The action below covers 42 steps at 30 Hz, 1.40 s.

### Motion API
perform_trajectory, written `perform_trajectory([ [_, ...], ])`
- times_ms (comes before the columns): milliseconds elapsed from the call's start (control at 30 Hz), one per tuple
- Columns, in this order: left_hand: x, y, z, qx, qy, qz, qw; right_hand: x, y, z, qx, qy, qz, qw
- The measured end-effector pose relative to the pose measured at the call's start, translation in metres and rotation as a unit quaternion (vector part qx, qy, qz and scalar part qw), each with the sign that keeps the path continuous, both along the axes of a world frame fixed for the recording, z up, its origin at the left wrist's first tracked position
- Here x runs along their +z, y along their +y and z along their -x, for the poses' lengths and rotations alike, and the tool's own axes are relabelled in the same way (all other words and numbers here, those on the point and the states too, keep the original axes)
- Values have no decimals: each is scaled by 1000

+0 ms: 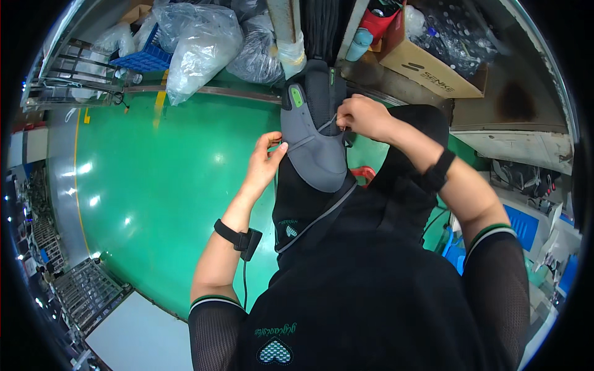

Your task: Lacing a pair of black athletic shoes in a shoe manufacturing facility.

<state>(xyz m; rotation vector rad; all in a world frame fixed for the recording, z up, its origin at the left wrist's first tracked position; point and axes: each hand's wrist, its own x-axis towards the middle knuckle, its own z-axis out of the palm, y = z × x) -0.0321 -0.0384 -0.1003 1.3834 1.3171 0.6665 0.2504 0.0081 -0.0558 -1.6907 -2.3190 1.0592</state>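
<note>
A grey shoe (pixel 317 162) with a dark tongue and lime-green patches rests over my lap, its toe toward me. A thin grey shoelace (pixel 302 143) crosses its front. At the shoe's left side, my left hand (pixel 266 164) pinches the lace between thumb and fingertips. My right hand (pixel 365 119), above the shoe's opening on the right, has its fingers closed on another stretch of the same-coloured lace. One more length of grey cord (pixel 318 219) runs loosely over my black clothing below the toe. The shoe's underside is hidden.
Clear plastic bags (pixel 207 46) and a blue crate (pixel 145 54) stand ahead on the left. A metal post (pixel 286 28) rises just beyond the shoe. At the right, a cardboard box (pixel 427 71) holds plastic-wrapped items. Below is a green floor (pixel 167 167), with a red object (pixel 365 174) beside my leg.
</note>
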Motion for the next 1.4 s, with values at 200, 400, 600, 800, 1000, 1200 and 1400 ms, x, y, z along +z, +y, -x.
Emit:
perform_trajectory([
  [200, 11, -1, 2, -36, 26, 33, 998, 25, 24, 20, 87, -223, 69, 968],
  [400, 3, -3, 11, -61, -10, 46, 997, 18, 24, 24, 63, -210, 115, 969],
  [600, -2, -4, 8, -52, 4, 22, 998, -13, -11, 13, -114, -68, 11, 991],
  [800, 2, -9, 11, -51, -4, 7, 999, -11, 19, 11, 97, -169, 129, 972],
  [1000, -1, -17, 11, -53, 32, 3, 998, -16, -18, 17, -87, -33, -28, 995],
  [1200, 0, -26, 19, -91, 93, 23, 991, -14, -24, 15, -244, 320, -23, 915],
  [1400, 23, -21, 34, -202, 215, 227, 928, 42, -46, 3, -284, 525, 138, 791],
])
